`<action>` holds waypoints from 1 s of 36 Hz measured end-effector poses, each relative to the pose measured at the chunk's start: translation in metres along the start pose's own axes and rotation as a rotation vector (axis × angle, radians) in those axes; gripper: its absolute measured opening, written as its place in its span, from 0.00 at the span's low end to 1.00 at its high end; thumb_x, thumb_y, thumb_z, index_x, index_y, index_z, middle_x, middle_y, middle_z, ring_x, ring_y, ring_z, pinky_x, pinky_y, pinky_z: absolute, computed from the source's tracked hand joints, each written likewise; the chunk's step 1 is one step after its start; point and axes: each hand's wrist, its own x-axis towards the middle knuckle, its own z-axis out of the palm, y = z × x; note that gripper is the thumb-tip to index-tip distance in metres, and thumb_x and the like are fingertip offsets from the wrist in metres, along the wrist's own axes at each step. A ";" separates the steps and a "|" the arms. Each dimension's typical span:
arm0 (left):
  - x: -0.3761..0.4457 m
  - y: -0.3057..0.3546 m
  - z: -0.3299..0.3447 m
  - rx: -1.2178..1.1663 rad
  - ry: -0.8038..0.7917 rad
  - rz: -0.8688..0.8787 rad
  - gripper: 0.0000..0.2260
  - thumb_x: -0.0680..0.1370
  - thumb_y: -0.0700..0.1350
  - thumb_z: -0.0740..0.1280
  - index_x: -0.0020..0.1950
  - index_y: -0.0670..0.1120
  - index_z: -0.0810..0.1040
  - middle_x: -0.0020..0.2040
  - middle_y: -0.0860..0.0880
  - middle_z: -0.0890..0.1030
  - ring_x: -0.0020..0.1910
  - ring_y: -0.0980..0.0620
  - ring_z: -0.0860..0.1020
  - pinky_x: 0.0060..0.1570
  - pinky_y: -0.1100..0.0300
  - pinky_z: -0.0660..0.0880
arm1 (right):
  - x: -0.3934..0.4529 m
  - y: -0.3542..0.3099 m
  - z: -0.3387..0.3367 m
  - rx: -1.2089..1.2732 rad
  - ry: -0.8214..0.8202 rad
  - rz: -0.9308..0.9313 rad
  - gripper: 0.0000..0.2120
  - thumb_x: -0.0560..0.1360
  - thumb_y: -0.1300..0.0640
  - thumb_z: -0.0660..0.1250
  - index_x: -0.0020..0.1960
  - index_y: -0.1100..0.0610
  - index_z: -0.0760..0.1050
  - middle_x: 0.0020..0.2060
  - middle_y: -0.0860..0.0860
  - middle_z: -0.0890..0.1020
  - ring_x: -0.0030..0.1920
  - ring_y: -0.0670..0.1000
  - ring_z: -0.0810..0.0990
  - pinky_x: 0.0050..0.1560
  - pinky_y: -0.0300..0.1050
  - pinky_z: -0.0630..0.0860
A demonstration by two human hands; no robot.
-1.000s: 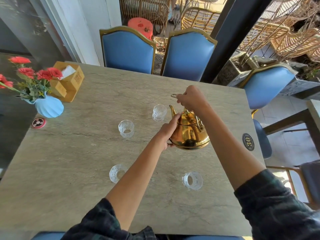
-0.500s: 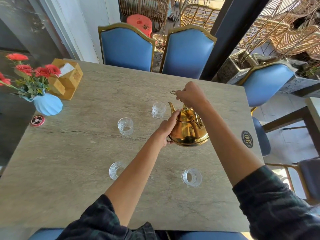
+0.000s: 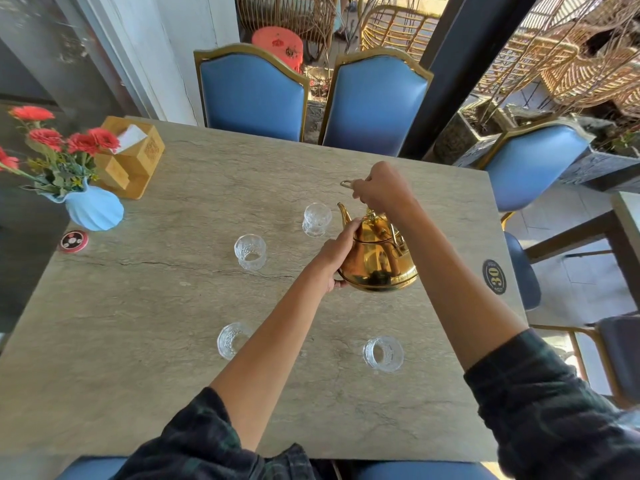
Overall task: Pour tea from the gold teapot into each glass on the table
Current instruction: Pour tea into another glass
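The gold teapot (image 3: 379,259) hangs above the table (image 3: 166,306), right of centre, its spout aimed toward the far glass (image 3: 317,220). My right hand (image 3: 381,188) grips the teapot's handle from above. My left hand (image 3: 337,254) presses against the pot's left side and lid area. Several clear cut glasses stand on the table: one at centre left (image 3: 250,251), one near left (image 3: 230,339) partly behind my left forearm, one near right (image 3: 383,354). The glasses look empty.
A blue vase of red flowers (image 3: 93,209) and a wooden tissue box (image 3: 133,157) sit at the far left. A round red coaster (image 3: 73,241) lies beside the vase. Blue chairs (image 3: 252,91) line the far and right sides. A number-30 sticker (image 3: 494,277) marks the right edge.
The teapot and both hands have stayed nearly in the same place relative to the glasses; only the camera view has shifted slightly.
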 end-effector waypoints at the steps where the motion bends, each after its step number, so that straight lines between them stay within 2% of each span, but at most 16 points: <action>1: 0.000 0.000 0.000 0.001 0.000 0.000 0.35 0.76 0.77 0.62 0.67 0.50 0.80 0.58 0.44 0.84 0.59 0.44 0.82 0.51 0.51 0.79 | 0.000 0.000 0.000 -0.003 -0.002 0.000 0.13 0.79 0.56 0.67 0.53 0.65 0.82 0.50 0.60 0.87 0.51 0.62 0.86 0.52 0.57 0.84; 7: 0.002 -0.003 -0.001 0.010 0.004 0.000 0.36 0.75 0.78 0.62 0.67 0.51 0.80 0.60 0.43 0.85 0.61 0.43 0.82 0.61 0.46 0.79 | 0.000 0.001 0.004 0.001 -0.009 0.009 0.13 0.80 0.55 0.67 0.54 0.64 0.82 0.50 0.59 0.86 0.51 0.60 0.86 0.53 0.56 0.84; 14: 0.000 -0.003 -0.002 0.003 0.008 0.001 0.36 0.76 0.76 0.61 0.69 0.49 0.79 0.59 0.42 0.84 0.58 0.44 0.82 0.49 0.52 0.78 | -0.001 -0.001 0.005 -0.007 -0.012 0.018 0.12 0.80 0.55 0.67 0.53 0.64 0.82 0.49 0.59 0.86 0.51 0.60 0.86 0.54 0.59 0.85; 23: 0.000 -0.001 -0.004 -0.002 0.016 -0.003 0.34 0.77 0.76 0.62 0.68 0.49 0.78 0.56 0.44 0.83 0.56 0.45 0.81 0.52 0.50 0.79 | 0.000 -0.003 0.007 -0.002 -0.012 0.012 0.13 0.79 0.55 0.67 0.52 0.65 0.82 0.49 0.60 0.86 0.51 0.61 0.86 0.54 0.60 0.85; 26: 0.002 0.000 -0.006 0.001 0.029 0.001 0.34 0.75 0.76 0.63 0.67 0.50 0.79 0.57 0.44 0.84 0.57 0.45 0.82 0.55 0.49 0.80 | 0.002 0.001 0.009 0.029 0.006 0.014 0.15 0.78 0.54 0.67 0.51 0.66 0.82 0.49 0.61 0.87 0.49 0.62 0.87 0.52 0.62 0.85; 28: 0.003 0.002 -0.007 0.006 0.036 0.007 0.35 0.74 0.76 0.64 0.67 0.50 0.80 0.58 0.44 0.84 0.58 0.44 0.82 0.60 0.47 0.81 | 0.002 0.003 0.010 0.046 0.015 0.019 0.16 0.78 0.53 0.66 0.52 0.67 0.83 0.50 0.62 0.87 0.44 0.60 0.86 0.49 0.58 0.85; 31: 0.005 0.005 -0.009 0.023 0.045 0.015 0.38 0.70 0.77 0.65 0.67 0.51 0.81 0.58 0.44 0.86 0.59 0.43 0.83 0.63 0.44 0.81 | -0.001 0.006 0.012 0.095 0.035 0.023 0.19 0.79 0.53 0.66 0.53 0.69 0.83 0.50 0.64 0.87 0.36 0.53 0.77 0.39 0.50 0.77; 33: 0.005 0.006 -0.011 0.026 0.049 0.019 0.39 0.69 0.77 0.65 0.68 0.50 0.81 0.59 0.44 0.86 0.59 0.44 0.83 0.62 0.46 0.81 | -0.004 0.008 0.012 0.134 0.047 0.029 0.20 0.79 0.53 0.66 0.53 0.71 0.82 0.49 0.66 0.87 0.34 0.54 0.73 0.37 0.49 0.72; 36: 0.002 0.010 -0.014 0.017 0.055 0.035 0.35 0.73 0.74 0.66 0.68 0.49 0.81 0.59 0.44 0.86 0.58 0.44 0.83 0.57 0.49 0.82 | -0.009 0.008 0.013 0.168 0.068 0.030 0.21 0.78 0.52 0.65 0.52 0.71 0.82 0.47 0.67 0.86 0.32 0.54 0.72 0.36 0.49 0.71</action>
